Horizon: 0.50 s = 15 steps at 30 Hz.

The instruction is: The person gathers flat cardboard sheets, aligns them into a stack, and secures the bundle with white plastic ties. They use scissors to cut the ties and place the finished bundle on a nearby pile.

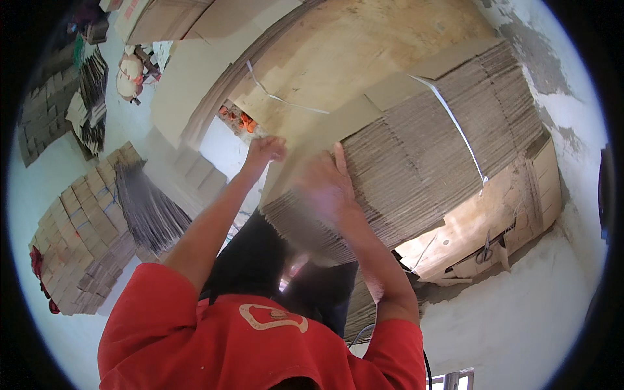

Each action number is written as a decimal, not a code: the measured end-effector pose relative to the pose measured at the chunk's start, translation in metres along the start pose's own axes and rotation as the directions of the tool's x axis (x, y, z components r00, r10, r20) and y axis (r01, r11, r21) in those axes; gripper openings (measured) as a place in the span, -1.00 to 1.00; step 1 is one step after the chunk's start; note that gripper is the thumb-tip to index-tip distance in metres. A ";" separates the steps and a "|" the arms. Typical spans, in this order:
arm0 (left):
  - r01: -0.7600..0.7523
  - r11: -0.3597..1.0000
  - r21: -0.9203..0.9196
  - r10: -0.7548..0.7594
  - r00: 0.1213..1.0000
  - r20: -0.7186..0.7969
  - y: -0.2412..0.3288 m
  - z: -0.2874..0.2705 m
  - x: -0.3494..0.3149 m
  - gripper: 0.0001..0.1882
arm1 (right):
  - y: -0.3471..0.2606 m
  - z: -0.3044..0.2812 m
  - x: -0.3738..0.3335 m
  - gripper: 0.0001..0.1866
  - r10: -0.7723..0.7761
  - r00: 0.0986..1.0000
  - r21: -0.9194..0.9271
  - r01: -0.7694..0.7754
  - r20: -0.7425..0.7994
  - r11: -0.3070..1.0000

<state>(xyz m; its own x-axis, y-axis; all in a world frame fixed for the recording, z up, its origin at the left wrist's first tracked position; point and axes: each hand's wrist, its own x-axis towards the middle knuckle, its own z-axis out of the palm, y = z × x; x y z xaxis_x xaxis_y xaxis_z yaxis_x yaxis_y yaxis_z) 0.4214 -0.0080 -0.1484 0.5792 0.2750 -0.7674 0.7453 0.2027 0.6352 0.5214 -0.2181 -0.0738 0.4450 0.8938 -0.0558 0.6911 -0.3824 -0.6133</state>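
Note:
A thick stack of flattened cardboard boxes (416, 149) lies before me, its layered edges facing me. My right hand (325, 185) rests against the left part of this stack. It is blurred, but one finger stands stretched out apart from the rest. Just beyond the stack's left end is my left hand (265, 151), its fingers curled together; what they hold, if anything, cannot be made out. A white strap (455, 120) crosses the stack on the right, and another thin white strap (279, 99) lies over the board behind it.
Wide brown board (364, 45) spreads behind the stack. Bundled cardboard piles (81, 227) stand on the floor at left, beside a fanned dark pile (149, 208). Scissors (484, 250) lie among cardboard scraps at right, near a worn white wall (552, 71). Orange material (247, 122) shows beyond my left hand.

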 end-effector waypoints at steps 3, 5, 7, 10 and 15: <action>0.000 0.999 0.039 0.013 0.945 -0.327 -0.019 -0.002 0.067 -0.75 | -0.001 0.002 0.001 -0.72 -0.018 0.995 0.047 0.023 -0.101 0.999; 0.049 0.999 0.014 -0.034 0.849 -0.528 -0.015 0.005 0.107 -0.76 | -0.003 0.001 0.004 -0.76 -0.013 0.994 0.052 0.019 -0.108 0.998; 0.152 0.988 0.027 -0.098 0.756 -0.648 -0.011 0.017 0.129 -0.76 | -0.003 0.001 0.002 -0.78 0.010 0.993 0.058 -0.003 -0.120 0.998; 0.150 0.988 0.026 -0.081 0.663 -0.744 0.002 0.022 0.154 -0.75 | -0.002 -0.001 0.003 -0.78 0.025 0.989 0.070 -0.015 -0.149 0.997; -0.085 0.950 -0.302 -0.071 0.879 -0.471 0.011 0.011 0.138 -0.79 | -0.003 0.001 0.001 -0.79 0.031 0.983 0.025 -0.027 -0.183 0.999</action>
<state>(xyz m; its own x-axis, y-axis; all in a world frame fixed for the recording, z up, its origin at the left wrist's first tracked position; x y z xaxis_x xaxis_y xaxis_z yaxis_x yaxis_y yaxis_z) 0.5127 0.0217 -0.2483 0.3008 0.6701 -0.6786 0.5590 0.4526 0.6947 0.5194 -0.2155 -0.0731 0.5633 0.8233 0.0704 0.6643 -0.4005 -0.6311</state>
